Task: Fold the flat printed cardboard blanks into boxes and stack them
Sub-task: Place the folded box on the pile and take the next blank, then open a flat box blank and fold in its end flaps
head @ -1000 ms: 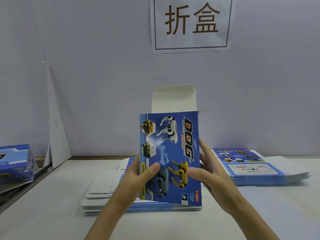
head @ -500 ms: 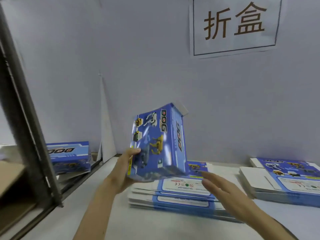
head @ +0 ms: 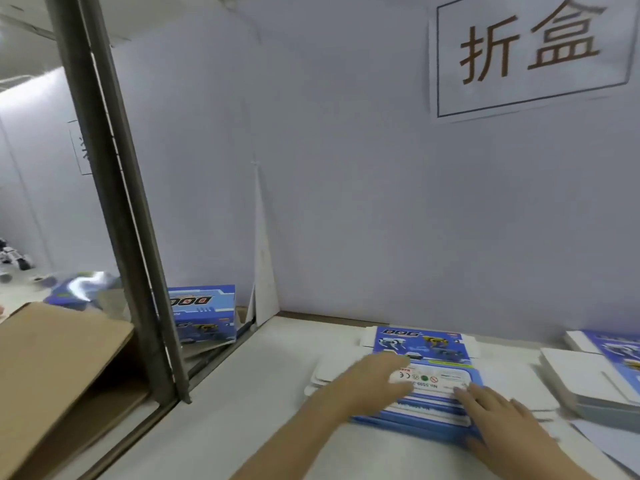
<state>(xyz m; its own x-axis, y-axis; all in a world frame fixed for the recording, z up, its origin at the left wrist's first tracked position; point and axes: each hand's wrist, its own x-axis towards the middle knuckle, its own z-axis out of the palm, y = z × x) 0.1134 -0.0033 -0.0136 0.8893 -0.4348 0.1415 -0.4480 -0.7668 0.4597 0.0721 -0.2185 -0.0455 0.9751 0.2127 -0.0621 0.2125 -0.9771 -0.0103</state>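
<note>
At your far left sits a brown cardboard carton [head: 52,358]. Next to it is the grey metal post [head: 114,202], and just right of the post one folded DOG box [head: 204,313] sits near the wall. On the white table [head: 249,403] your left hand [head: 367,382] lies flat on the stack of flat printed blanks [head: 429,379]. Its fingers are stretched out and grip nothing, though blur softens them. Your right hand [head: 502,420] rests on the stack's near right edge, fingers straight and likewise released. These blanks are probably light, thin card with a glossy print, so expect the top one to slide easily over those beneath and to bend if you lift it by a single corner. Pin the pile with one palm, then peel the top blank up by its near edge, thumb under and fingers on top, keeping off the white end flaps, which look likely to crease. A second pile of blanks [head: 595,382] lies well apart at your far right.
</note>
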